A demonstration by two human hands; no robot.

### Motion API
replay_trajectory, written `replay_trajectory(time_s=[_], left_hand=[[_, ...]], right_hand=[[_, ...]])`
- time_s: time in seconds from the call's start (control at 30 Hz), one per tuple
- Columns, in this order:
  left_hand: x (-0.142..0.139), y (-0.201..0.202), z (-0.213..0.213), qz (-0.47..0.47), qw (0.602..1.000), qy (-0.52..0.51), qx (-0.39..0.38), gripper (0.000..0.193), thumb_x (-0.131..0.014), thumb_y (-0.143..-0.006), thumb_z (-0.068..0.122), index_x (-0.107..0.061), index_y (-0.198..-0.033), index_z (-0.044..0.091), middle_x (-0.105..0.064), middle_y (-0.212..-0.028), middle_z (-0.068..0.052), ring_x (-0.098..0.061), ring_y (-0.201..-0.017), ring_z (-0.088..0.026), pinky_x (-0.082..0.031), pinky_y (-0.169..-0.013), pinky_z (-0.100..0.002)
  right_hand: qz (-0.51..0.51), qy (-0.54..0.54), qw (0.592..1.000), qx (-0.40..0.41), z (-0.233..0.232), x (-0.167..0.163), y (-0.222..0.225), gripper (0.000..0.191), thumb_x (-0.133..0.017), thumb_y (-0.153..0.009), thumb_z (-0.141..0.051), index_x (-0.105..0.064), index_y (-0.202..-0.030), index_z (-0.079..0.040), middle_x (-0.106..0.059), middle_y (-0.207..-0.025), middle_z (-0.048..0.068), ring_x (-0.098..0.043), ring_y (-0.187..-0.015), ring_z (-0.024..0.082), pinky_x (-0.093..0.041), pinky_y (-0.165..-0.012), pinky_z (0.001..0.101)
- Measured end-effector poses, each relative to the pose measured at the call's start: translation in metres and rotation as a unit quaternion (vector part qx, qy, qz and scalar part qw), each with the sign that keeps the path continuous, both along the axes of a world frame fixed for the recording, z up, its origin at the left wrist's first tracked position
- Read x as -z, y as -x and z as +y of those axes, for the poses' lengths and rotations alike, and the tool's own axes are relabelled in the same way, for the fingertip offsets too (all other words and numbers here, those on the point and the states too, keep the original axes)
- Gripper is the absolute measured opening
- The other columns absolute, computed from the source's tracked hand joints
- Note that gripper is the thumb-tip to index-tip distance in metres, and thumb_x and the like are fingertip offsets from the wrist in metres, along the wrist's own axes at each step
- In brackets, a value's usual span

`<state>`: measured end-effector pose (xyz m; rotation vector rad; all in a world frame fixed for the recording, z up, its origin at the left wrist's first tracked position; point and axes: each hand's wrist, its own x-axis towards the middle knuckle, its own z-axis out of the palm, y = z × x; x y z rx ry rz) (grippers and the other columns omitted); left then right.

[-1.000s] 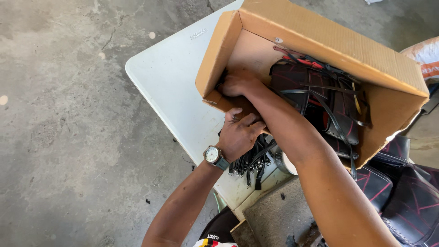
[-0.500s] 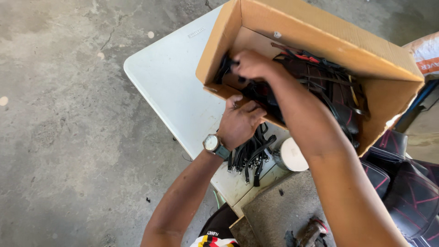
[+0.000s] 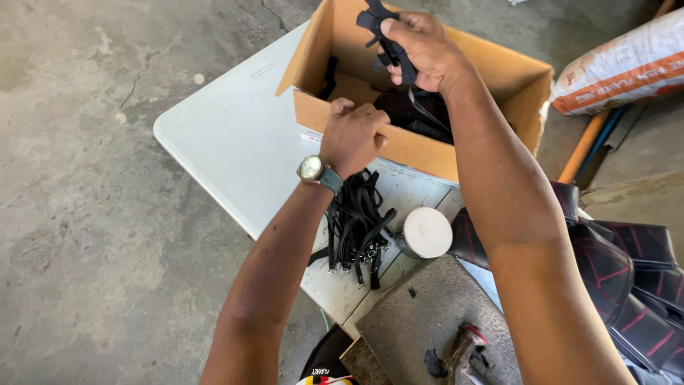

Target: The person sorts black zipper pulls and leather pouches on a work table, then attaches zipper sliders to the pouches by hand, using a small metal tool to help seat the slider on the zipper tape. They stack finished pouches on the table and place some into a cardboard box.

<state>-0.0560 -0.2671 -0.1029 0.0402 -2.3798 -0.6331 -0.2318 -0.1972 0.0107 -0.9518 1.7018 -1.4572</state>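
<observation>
Gripping cardboard box (image 3: 370,132) rim, left hand (image 3: 353,135); right hand (image 3: 424,46) clutching black straps (image 3: 388,39)

A black strap piece (image 3: 388,39) is lifted above the tilted brown cardboard box (image 3: 420,146) of dark straps

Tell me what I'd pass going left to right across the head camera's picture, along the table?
Bare white table → wristwatch on the left arm → bundle of black straps → round white lid → black and red padded covers.
</observation>
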Motion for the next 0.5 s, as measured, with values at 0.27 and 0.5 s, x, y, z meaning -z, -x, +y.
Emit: replay_trajectory(time_s=[0.27, 0.5], left_hand=[[-0.028, 0.013, -0.003, -0.012, 0.999, 0.031, 0.002, 0.022, -0.082, -0.077, 0.024, -0.071, -0.095, 0.015, -0.069, -0.093, -0.003, -0.064, -0.093, -0.023, -0.034, -0.100, -0.043], [-0.027, 0.010, 0.002, -0.021, 0.993, 0.116, 0.008, 0.025, -0.086, -0.076, 0.030, -0.074, -0.093, 0.017, -0.067, -0.099, -0.012, -0.060, -0.095, -0.037, -0.036, -0.098, -0.051]], right_hand=[[-0.025, 0.050, 0.998, 0.008, 0.058, -0.042, -0.014, 0.024, -0.063, -0.106, -0.027, -0.063, -0.116, -0.004, -0.064, -0.084, 0.005, -0.056, -0.057, 0.011, -0.044, -0.047, 0.0259], [-0.017, 0.088, 0.995, 0.046, 0.173, -0.013, -0.027, 0.025, -0.064, -0.105, -0.026, -0.066, -0.118, -0.004, -0.064, -0.084, 0.005, -0.058, -0.059, 0.011, -0.045, -0.048, 0.0244]])
